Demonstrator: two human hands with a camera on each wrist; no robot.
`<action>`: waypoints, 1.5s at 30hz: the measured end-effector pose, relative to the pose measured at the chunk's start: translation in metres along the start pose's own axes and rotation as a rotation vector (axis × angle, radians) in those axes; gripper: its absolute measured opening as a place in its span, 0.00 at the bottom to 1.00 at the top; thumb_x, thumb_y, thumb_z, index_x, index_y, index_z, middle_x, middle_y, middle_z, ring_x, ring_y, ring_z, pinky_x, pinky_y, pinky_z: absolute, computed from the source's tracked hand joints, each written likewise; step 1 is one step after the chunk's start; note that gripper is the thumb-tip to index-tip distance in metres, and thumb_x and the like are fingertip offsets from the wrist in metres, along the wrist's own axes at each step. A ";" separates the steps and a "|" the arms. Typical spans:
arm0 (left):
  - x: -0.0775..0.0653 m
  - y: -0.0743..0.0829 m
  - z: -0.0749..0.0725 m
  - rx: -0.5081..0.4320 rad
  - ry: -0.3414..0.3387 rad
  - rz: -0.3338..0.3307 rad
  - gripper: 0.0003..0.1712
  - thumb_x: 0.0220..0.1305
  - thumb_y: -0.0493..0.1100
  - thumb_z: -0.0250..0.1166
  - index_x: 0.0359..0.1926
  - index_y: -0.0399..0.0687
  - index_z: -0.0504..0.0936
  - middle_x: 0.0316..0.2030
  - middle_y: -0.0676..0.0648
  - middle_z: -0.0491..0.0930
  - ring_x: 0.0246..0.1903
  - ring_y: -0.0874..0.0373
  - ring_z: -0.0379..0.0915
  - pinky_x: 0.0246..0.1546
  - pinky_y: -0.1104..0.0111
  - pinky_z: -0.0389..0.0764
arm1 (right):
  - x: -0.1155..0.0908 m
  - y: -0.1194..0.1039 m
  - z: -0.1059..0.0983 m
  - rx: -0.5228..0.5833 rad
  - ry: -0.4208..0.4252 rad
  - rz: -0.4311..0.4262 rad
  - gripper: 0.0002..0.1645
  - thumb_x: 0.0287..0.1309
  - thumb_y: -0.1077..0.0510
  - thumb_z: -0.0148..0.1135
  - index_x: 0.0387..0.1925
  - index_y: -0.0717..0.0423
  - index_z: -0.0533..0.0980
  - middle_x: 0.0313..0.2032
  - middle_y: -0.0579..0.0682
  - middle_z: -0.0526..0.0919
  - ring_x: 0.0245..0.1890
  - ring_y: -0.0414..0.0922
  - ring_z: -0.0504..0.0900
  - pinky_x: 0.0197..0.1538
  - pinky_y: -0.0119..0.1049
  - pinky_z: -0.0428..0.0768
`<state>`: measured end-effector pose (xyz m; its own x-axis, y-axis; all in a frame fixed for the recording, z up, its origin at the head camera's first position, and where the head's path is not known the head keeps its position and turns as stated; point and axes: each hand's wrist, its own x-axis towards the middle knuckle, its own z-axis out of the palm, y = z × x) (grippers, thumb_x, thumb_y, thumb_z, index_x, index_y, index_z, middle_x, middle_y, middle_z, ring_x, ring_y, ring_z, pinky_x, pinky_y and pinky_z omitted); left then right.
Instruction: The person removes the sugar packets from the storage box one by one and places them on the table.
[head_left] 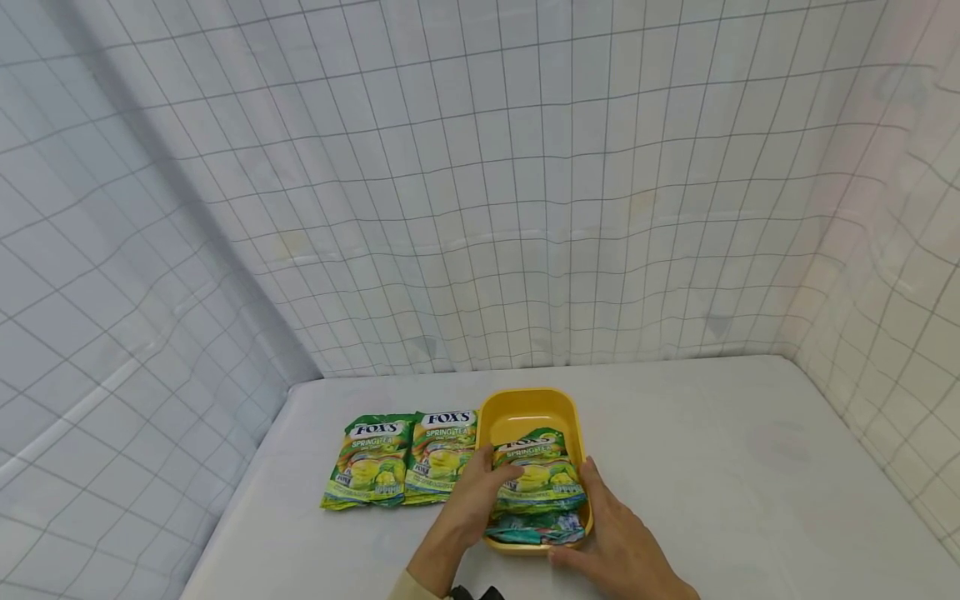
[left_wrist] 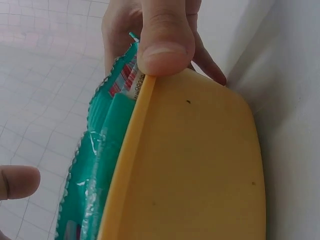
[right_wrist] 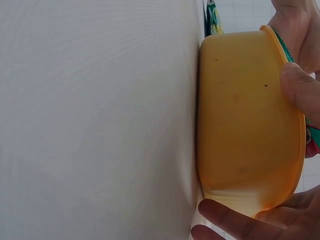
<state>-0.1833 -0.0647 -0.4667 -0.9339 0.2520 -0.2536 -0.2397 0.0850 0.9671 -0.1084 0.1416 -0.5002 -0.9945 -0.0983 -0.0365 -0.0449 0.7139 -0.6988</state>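
currently, green packet (head_left: 540,487) over teal packet (head_left: 536,530) inside yellow tub (head_left: 528,406); right hand (head_left: 626,542) clasping tub's near right corner; left hand (head_left: 472,498) thumb over green packet, can't tell if pinching; white tabletop (head_left: 697,450), grid-patterned cloth walls (head_left: 555,192) around.

A white table (head_left: 720,450) spreads beneath, its far edge meeting a white, grid-lined back curtain (head_left: 555,192) that ripples toward the bottom. Similar gridded sheets stand at the left side (head_left: 82,350) and right side (head_left: 907,333). A grey strip (head_left: 153,158) slants down the left corner; two faint yellowish patches (head_left: 642,202) mark the back curtain.
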 end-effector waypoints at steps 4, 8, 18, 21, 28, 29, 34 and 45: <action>-0.001 0.001 -0.003 -0.017 0.006 -0.034 0.51 0.69 0.45 0.64 0.76 0.23 0.42 0.76 0.23 0.39 0.74 0.27 0.35 0.71 0.36 0.46 | 0.000 -0.001 0.000 0.002 -0.010 0.003 0.80 0.40 0.24 0.75 0.81 0.58 0.44 0.75 0.63 0.59 0.68 0.63 0.69 0.64 0.60 0.72; 0.000 0.002 -0.006 -0.092 -0.050 -0.051 0.49 0.71 0.44 0.62 0.76 0.23 0.42 0.75 0.22 0.37 0.74 0.26 0.31 0.70 0.34 0.43 | 0.000 -0.001 -0.001 0.007 -0.012 0.003 0.80 0.41 0.24 0.75 0.81 0.58 0.44 0.76 0.64 0.58 0.68 0.64 0.69 0.64 0.61 0.72; 0.006 -0.001 -0.006 -0.155 -0.069 -0.044 0.44 0.70 0.42 0.64 0.74 0.24 0.50 0.75 0.25 0.37 0.75 0.28 0.29 0.70 0.34 0.38 | 0.001 0.001 0.000 0.007 -0.013 0.015 0.81 0.40 0.23 0.75 0.81 0.59 0.44 0.75 0.65 0.59 0.67 0.65 0.70 0.62 0.62 0.73; 0.008 -0.002 -0.004 -0.125 -0.043 -0.043 0.43 0.69 0.43 0.66 0.73 0.26 0.53 0.75 0.25 0.39 0.74 0.28 0.33 0.70 0.34 0.41 | 0.001 0.001 0.000 0.009 -0.014 0.026 0.80 0.40 0.24 0.75 0.81 0.58 0.44 0.75 0.65 0.59 0.67 0.65 0.70 0.62 0.62 0.73; 0.014 -0.002 -0.005 -0.084 -0.065 -0.045 0.42 0.70 0.44 0.65 0.74 0.29 0.55 0.75 0.24 0.41 0.74 0.26 0.31 0.66 0.28 0.41 | 0.001 0.001 0.001 0.010 -0.007 0.022 0.80 0.41 0.25 0.76 0.81 0.59 0.45 0.74 0.64 0.60 0.66 0.65 0.70 0.61 0.62 0.73; 0.015 -0.002 -0.005 -0.078 -0.075 -0.044 0.41 0.70 0.44 0.64 0.74 0.30 0.55 0.75 0.25 0.41 0.74 0.25 0.30 0.66 0.27 0.40 | 0.001 0.001 0.001 0.011 -0.005 0.018 0.80 0.41 0.25 0.76 0.81 0.59 0.45 0.74 0.64 0.60 0.66 0.65 0.70 0.61 0.62 0.73; 0.021 -0.003 -0.008 -0.055 -0.111 -0.044 0.38 0.71 0.46 0.64 0.74 0.34 0.60 0.76 0.27 0.43 0.74 0.25 0.30 0.63 0.25 0.38 | 0.001 0.001 0.001 0.017 0.000 -0.007 0.79 0.41 0.26 0.76 0.81 0.61 0.45 0.74 0.66 0.60 0.67 0.66 0.70 0.62 0.62 0.73; 0.033 -0.004 -0.004 -0.005 -0.083 -0.001 0.31 0.72 0.46 0.65 0.71 0.41 0.69 0.75 0.30 0.51 0.74 0.25 0.37 0.65 0.27 0.43 | 0.003 0.002 0.001 0.014 -0.010 0.000 0.80 0.41 0.24 0.74 0.81 0.60 0.45 0.75 0.66 0.58 0.67 0.66 0.69 0.62 0.62 0.73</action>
<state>-0.2142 -0.0607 -0.4785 -0.9087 0.3307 -0.2548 -0.2417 0.0808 0.9670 -0.1110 0.1424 -0.5025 -0.9935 -0.1054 -0.0431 -0.0439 0.7039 -0.7090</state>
